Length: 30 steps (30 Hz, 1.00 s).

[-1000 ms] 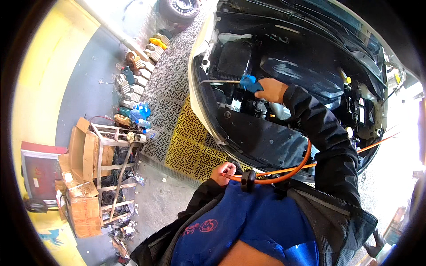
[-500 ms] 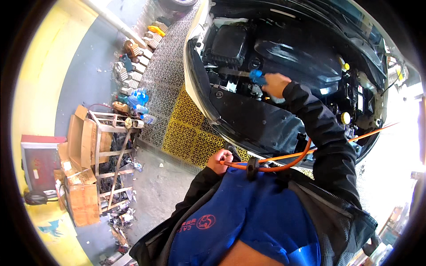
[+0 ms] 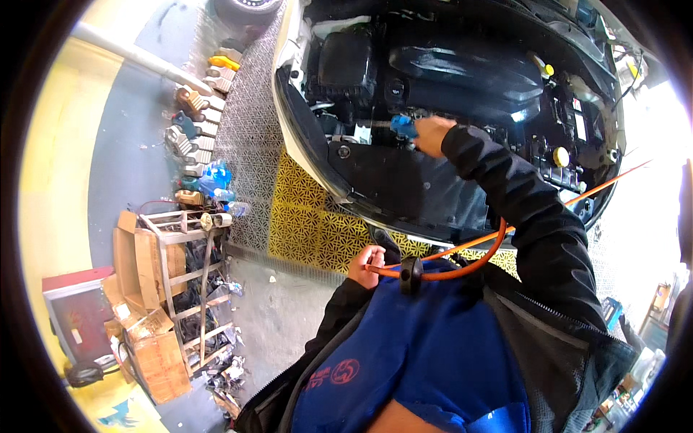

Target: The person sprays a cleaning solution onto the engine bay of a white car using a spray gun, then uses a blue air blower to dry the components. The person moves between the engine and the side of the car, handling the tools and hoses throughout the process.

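As right hand (image 3: 434,136) grips blue tool (image 3: 402,127), left hand (image 3: 364,265) pinches orange hose (image 3: 462,274)

From afar, I see right fingers wrapped round the tool over the engine bay (image 3: 411,179); left fingers press the hose before the blue shirt (image 3: 440,332), apparently to manage its slack.

Light: bright overall, strongest from the right; background (image 3: 653,191) there burnt to white
Engine bay (image 3: 404,180): dark, black parts merging, shadow detail thin
Engine cover (image 3: 462,72): pale sheen streaks, small hot spot at lower right
Blue tool (image 3: 402,126): motion-smeared, shaft hard to make out
Right hand (image 3: 434,136): slightly soft, shape readable
Yellow mat (image 3: 299,227): well lit, pattern crisp enough
Wall (image 3: 59,144): bowed by fisheye, washed out near top
Rim: black vignette, stretched edges
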Each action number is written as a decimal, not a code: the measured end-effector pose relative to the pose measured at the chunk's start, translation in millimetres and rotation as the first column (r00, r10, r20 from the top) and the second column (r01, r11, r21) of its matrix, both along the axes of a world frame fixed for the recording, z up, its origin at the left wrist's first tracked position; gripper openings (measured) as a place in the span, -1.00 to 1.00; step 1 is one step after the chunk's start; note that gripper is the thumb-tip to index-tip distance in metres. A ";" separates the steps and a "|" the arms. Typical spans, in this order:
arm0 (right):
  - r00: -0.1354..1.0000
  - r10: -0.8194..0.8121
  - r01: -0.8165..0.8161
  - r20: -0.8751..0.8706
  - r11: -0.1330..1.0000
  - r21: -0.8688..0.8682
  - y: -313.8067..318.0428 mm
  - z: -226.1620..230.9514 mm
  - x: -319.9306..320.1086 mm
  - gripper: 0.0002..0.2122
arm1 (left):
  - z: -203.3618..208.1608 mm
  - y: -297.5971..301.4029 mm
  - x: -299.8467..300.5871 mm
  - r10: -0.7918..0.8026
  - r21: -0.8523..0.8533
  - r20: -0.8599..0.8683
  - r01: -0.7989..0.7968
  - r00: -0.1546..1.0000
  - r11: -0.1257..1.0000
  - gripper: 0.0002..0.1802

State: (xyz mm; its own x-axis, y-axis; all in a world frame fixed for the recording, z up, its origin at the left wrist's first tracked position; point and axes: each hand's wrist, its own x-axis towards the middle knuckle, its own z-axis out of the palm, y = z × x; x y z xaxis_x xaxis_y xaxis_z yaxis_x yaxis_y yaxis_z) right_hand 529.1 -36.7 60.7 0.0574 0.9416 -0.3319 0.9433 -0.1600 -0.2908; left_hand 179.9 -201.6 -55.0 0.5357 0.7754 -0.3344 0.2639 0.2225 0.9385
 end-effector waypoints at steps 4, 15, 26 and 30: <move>1.000 -0.005 0.009 0.021 0.985 -0.170 4.3 -0.4 8.3 -0.66 | -12.8 9.0 -3.7 0.014 -0.045 0.047 -0.011 0.999 0.999 -0.82; 0.956 -0.059 0.082 0.288 0.994 -0.067 -2.7 -2.3 3.3 -0.72 | -24.9 60.2 5.5 -0.214 -0.045 0.118 0.220 0.970 0.974 -0.77; 0.937 -0.122 0.167 0.327 0.979 -0.114 -73.5 -7.1 27.5 -0.82 | -12.3 83.5 26.3 -0.366 0.024 0.057 0.365 0.929 0.930 -0.79; 0.961 -0.171 0.220 0.216 0.949 -0.226 -79.4 9.3 27.1 -0.78 | -13.7 77.9 29.6 -0.374 0.052 0.014 0.373 0.927 0.927 -0.79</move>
